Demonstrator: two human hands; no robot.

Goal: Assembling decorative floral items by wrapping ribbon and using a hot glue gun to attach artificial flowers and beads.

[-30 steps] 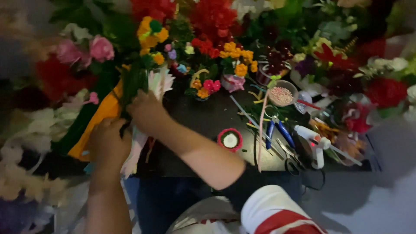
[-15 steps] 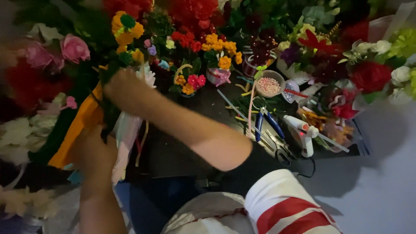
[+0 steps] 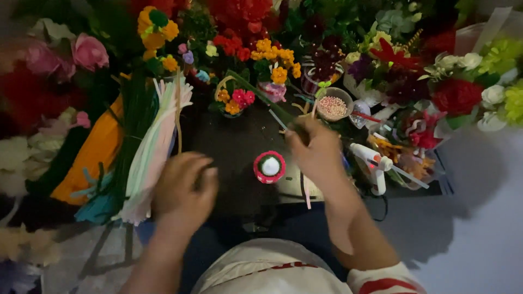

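Right now your right hand [image 3: 316, 149] pinches a green stem [image 3: 261, 97] slanting up-left over the dark counter [image 3: 234, 141]. Your left hand [image 3: 185, 188] hovers loosely curled, probably empty, just beside the pipe-cleaner bundle [image 3: 155, 147]. A red cup [image 3: 269, 166] sits between both hands.

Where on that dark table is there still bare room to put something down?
One bare patch lies on the dark table, between the pale pipe cleaners and the small red dish, ahead of the left hand. Right of the right hand, around the glue gun and bead bowl, it is crowded.
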